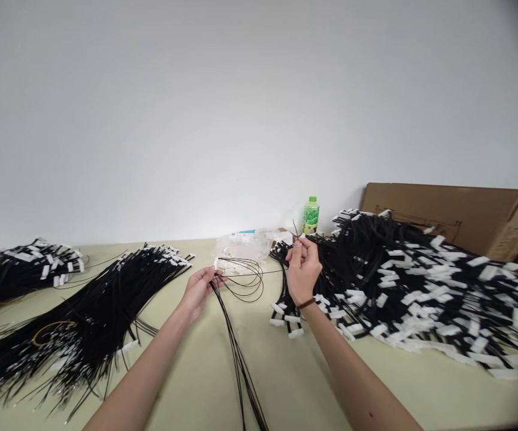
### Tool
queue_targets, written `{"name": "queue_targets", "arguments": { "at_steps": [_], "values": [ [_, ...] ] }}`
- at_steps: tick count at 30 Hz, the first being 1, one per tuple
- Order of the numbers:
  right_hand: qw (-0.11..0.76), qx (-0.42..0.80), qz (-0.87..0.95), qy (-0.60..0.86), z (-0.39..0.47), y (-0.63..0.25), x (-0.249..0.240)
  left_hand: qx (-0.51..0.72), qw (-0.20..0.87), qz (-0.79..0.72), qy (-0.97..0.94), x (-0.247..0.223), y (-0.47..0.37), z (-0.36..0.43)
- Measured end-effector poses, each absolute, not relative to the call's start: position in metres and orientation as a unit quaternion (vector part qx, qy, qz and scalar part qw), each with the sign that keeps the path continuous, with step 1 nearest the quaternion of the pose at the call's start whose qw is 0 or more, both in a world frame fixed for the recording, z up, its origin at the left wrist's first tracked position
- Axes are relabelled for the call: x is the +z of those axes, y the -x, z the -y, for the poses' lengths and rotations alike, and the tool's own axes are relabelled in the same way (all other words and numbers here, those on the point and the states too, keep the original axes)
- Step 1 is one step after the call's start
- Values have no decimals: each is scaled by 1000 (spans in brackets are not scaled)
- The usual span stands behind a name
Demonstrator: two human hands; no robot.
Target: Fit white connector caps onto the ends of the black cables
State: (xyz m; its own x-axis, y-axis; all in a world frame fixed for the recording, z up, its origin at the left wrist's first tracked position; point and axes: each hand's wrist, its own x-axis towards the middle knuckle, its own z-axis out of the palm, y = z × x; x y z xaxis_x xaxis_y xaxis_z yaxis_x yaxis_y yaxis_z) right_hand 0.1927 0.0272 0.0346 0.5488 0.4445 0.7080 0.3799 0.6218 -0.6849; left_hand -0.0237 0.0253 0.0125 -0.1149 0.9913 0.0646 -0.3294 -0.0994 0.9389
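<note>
My left hand (199,291) is closed around a bundle of thin black wires (233,340) with a small white connector (216,263) at its top. From this hand the wires hang down toward the near table edge, and several curl out to the right in loops (261,276). My right hand (303,270) is pinched on a single black wire, whose tip sticks up above the fingers. That wire runs almost straight between the two hands. Behind the loops lies a clear plastic bag (239,244) with small white pieces in it.
A large heap of black cables with white connectors (402,281) covers the right side. Two more piles, one of cable bundles (106,299) and one farther left (11,269), lie on the left. A green bottle (311,216) and a cardboard box (447,212) stand by the wall.
</note>
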Motion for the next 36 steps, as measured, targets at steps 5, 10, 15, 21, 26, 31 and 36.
{"name": "queue_targets", "arguments": {
  "at_steps": [5, 10, 15, 21, 26, 31, 36],
  "values": [
    [738, 14, 495, 458, -28, -188, 30, 647, 523, -409, -374, 11, 17, -24],
    [716, 25, 503, 483, -31, -183, 23, 688, 513, -396, -328, 15, 14, -23],
    [702, 32, 520, 486, -32, -180, 20, 711, 505, -385, -301, 18, 15, -23],
    [690, 48, 539, 481, -31, -175, 15, 732, 490, -377, -287, 19, 17, -22],
    [678, 38, 560, 475, -30, -173, 13, 746, 486, -365, -272, 21, 19, -22],
    [678, 36, 564, 470, -31, -172, 12, 752, 503, -336, -263, 26, 18, -20],
    [673, 38, 559, 483, -33, -172, 11, 748, 522, -322, -254, 30, 16, -17]
  ]
}}
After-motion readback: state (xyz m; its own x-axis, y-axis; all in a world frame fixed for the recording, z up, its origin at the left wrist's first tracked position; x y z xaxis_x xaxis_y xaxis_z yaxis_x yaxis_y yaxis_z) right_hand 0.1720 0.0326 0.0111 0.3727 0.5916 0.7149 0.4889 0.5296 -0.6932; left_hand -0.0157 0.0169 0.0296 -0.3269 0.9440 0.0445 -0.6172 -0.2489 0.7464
